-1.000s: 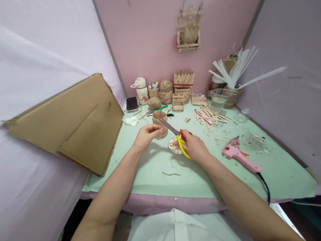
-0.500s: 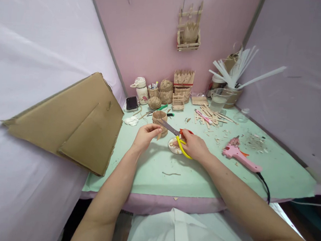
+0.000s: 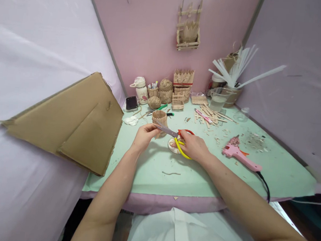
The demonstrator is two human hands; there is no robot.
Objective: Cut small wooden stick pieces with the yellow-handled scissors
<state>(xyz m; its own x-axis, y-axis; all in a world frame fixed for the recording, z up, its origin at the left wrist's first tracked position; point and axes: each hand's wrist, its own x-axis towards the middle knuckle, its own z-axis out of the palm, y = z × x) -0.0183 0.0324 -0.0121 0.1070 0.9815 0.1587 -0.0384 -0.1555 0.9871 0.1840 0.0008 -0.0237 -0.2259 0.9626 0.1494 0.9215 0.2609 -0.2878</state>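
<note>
My right hand (image 3: 194, 148) is closed around the handles of a pair of scissors (image 3: 171, 132), one loop red and the other yellow. Their blades point left and reach the fingertips of my left hand (image 3: 144, 136). Pinched in that hand is a short piece of wooden craft stick (image 3: 157, 135), mostly hidden by the fingers and blades. Just behind stands a round cup made of craft sticks (image 3: 159, 116), partly covered by my left fingers. Below the scissors lies a small round white dish (image 3: 172, 147), partly hidden by my right hand.
On the right lies a pink glue gun (image 3: 240, 156) with a black cord. A pile of craft sticks (image 3: 213, 115) and a pink pen are behind it. A large cardboard sheet (image 3: 73, 124) leans at left. Twine balls (image 3: 154, 102) and a bottle (image 3: 142, 90) line the back.
The scissors have shifted slightly left, their blades now over the stick piece at my left fingertips. My left hand has barely moved.
</note>
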